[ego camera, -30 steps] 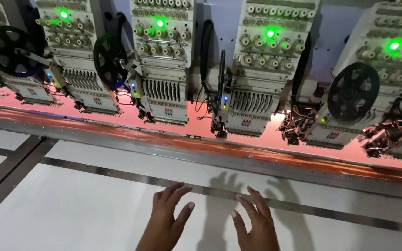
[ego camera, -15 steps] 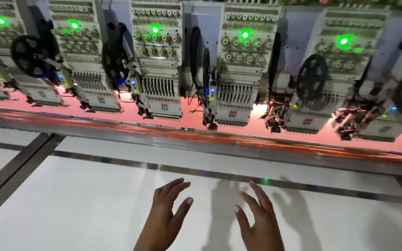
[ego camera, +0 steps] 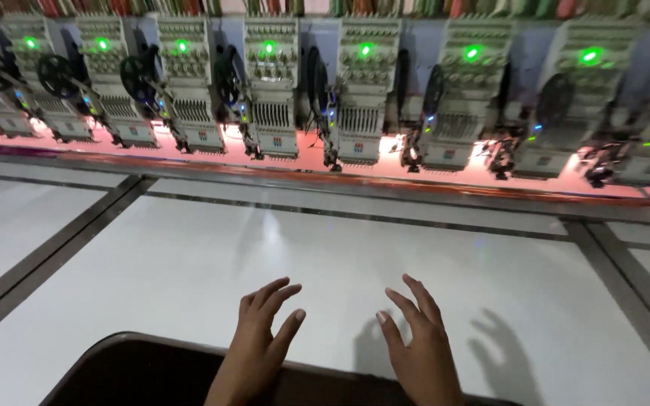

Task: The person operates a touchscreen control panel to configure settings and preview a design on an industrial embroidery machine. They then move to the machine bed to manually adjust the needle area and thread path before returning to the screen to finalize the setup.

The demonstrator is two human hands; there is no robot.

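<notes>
Left hand (ego camera: 256, 347) and right hand (ego camera: 418, 353) both empty, palms down, fingers (ego camera: 280, 289) spread, hovering just over the flat white tabletop (ego camera: 189, 263). Hands side by side, apart, not touching. Dark curved rim (ego camera: 114, 353) just left of and below the left fingers. Dark metal seams (ego camera: 355, 216) cross the tabletop beyond the fingertips. Well beyond: row of white multi-needle embroidery heads (ego camera: 359, 105) with green indicator lights (ego camera: 366, 51), over a red-lit strip (ego camera: 385, 169).

That was a textile factory floor: a long row of embroidery machine heads (ego camera: 360, 98) glowed green above pink fabric (ego camera: 310, 162), a white worktable (ego camera: 325, 263) spread just before them.
</notes>
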